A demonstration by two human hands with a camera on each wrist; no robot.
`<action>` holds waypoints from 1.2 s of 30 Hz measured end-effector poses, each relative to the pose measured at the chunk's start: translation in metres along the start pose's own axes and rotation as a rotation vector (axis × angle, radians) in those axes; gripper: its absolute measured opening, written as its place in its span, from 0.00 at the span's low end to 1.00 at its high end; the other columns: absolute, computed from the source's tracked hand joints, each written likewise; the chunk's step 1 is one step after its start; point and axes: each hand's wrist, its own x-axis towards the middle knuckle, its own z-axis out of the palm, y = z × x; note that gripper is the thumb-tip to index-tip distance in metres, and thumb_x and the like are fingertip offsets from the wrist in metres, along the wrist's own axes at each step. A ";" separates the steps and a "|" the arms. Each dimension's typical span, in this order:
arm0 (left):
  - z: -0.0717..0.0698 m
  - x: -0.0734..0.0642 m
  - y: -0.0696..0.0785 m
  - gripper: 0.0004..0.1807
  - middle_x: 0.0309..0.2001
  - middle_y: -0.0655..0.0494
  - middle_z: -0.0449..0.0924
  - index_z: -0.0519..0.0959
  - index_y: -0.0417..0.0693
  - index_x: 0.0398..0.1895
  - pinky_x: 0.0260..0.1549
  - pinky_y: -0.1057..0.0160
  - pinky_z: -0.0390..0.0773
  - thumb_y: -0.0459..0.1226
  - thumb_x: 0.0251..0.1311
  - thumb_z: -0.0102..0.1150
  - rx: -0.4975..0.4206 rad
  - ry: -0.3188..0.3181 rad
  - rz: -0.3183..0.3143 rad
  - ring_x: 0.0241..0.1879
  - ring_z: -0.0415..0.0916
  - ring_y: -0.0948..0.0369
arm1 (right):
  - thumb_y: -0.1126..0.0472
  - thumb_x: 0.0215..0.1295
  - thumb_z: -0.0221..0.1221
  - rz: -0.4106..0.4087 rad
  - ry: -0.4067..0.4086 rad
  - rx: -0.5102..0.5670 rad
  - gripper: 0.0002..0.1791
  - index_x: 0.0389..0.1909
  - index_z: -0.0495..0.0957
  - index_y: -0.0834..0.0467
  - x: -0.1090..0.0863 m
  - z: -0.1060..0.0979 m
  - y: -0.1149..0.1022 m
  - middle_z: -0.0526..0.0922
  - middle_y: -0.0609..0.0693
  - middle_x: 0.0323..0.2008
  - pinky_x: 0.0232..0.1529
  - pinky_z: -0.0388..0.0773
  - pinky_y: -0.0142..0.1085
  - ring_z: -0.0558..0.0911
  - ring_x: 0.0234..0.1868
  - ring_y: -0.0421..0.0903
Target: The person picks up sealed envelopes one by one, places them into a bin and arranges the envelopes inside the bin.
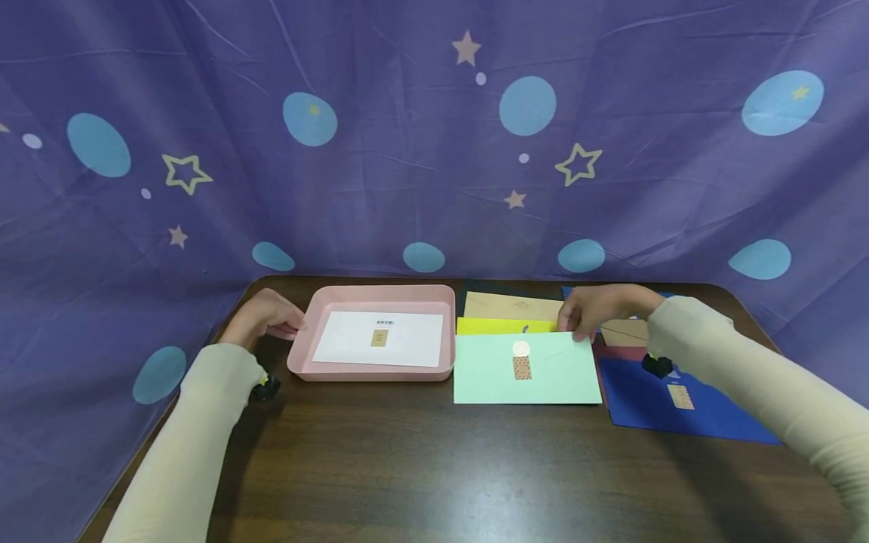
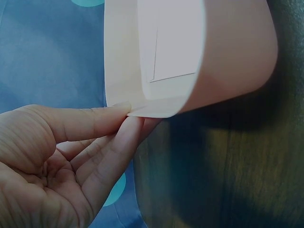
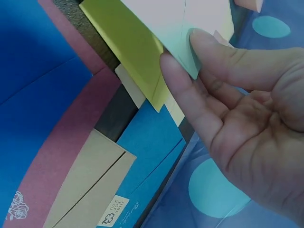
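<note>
My left hand (image 1: pixel 266 317) pinches the left rim of a pink tray (image 1: pixel 296 360) between thumb and fingers, as the left wrist view shows up close. Inside the tray lies a white envelope (image 1: pixel 414 339) bearing a small tan sticker. To the right, my right hand (image 1: pixel 603 308) holds a mint-green envelope (image 1: pixel 489 377) by its upper right corner, thumb on one face and fingers behind. A round white seal and a patterned sticker mark this envelope. Behind it, a yellow envelope (image 1: pixel 482 326) and a beige envelope (image 1: pixel 502 304) are partly covered.
On the right, a blue envelope (image 1: pixel 638 392) lies over a maroon one, partly under my right forearm. A tan envelope (image 3: pixel 90 180) and a brighter blue envelope (image 3: pixel 152 142) overlap beside them. A purple patterned curtain (image 1: pixel 380 151) hangs behind the brown table (image 1: pixel 380 452).
</note>
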 end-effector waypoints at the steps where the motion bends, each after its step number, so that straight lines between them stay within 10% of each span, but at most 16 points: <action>1: 0.000 0.000 0.000 0.17 0.22 0.55 0.82 0.79 0.19 0.50 0.30 0.64 0.91 0.23 0.57 0.62 0.000 0.000 0.000 0.22 0.82 0.64 | 0.72 0.64 0.62 0.001 -0.001 0.012 0.10 0.46 0.84 0.64 -0.001 -0.001 0.001 0.89 0.54 0.42 0.41 0.86 0.39 0.82 0.37 0.44; 36: 0.000 0.003 -0.001 0.16 0.22 0.54 0.81 0.79 0.19 0.49 0.29 0.64 0.91 0.23 0.58 0.61 -0.003 0.001 -0.013 0.21 0.81 0.64 | 0.73 0.65 0.62 -0.003 0.070 0.171 0.12 0.48 0.81 0.70 -0.032 -0.024 0.007 0.88 0.55 0.37 0.40 0.89 0.38 0.84 0.35 0.44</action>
